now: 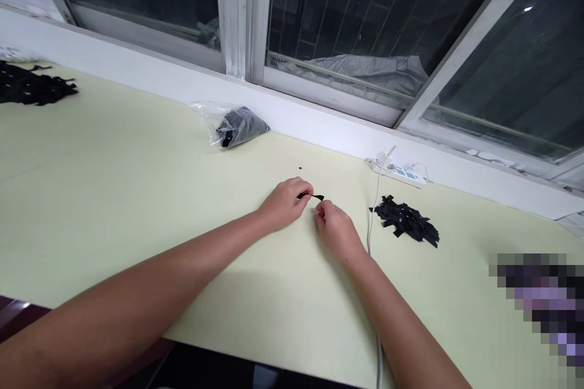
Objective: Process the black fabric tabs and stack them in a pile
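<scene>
Above the pale yellow-green table (274, 292), my left hand (285, 202) pinches a short black fabric strip (316, 196) between thumb and fingers. Part of the strip is covered by those fingers. My right hand (337, 228) has its fingertips closed at the strip's right end, which pokes out just above them. A small dark round piece (300, 168) lies on the table beyond my left hand. To the right of my right hand is a loose pile of black strips (406, 219), some with small pale marks.
A clear plastic bag (241, 126) of black pieces lies against the white sill. Another black pile (36, 84) is at the far left. A white power strip (401, 175) stands at the back, its cable (375, 213) running forward beside my right arm. A pixelated patch covers the right edge.
</scene>
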`<state>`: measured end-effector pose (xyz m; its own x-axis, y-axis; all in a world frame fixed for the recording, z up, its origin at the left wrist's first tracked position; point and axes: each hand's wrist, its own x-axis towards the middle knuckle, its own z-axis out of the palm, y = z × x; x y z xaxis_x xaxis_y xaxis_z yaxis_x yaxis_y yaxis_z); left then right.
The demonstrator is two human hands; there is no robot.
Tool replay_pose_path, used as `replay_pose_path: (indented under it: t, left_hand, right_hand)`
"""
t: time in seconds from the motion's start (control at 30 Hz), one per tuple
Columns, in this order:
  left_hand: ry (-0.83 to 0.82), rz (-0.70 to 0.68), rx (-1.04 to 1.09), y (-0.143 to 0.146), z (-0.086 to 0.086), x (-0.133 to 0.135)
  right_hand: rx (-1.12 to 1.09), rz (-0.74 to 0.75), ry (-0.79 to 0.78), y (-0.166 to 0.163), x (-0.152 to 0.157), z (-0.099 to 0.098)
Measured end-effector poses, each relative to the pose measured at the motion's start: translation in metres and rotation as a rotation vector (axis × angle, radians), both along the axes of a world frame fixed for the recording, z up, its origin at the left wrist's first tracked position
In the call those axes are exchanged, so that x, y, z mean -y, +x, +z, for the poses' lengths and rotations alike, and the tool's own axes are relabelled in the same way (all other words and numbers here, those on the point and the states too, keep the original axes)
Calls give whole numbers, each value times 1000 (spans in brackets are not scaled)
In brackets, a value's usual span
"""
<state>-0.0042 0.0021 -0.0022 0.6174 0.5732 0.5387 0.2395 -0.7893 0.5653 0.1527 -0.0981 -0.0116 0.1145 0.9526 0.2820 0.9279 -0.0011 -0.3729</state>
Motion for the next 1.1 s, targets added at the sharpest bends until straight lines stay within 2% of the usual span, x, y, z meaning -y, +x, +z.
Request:
replay_pose_path:
  t: [0.17,0.27,0.33,0.5,0.77,0.97,1.1]
  left_hand:
    - [-36,-56,4,0,0,2]
    - [-45,-105,-10,0,1,5]
    - [-44,-125,-25,-1,2,7]
    - [-45,-140,-51,-3,3,10]
    - [-47,-156,-82,-4,3,11]
    - [-62,-139,-190,-7,-2,10]
    - [-48,-155,-176,-6,-3,8]
  right_hand:
    - [-293,-218,296,27,1,16]
    - [-462,-296,414,39,0,11]
    - [-515,-292,399,40,-2,1]
    - [-339,-268,310,33,-9,-23]
    - [-277,-358,362,34,-9,-26]
    - [-322,-388,376,38,-19,-44]
    - [-325,-403,369,34,-21,-40]
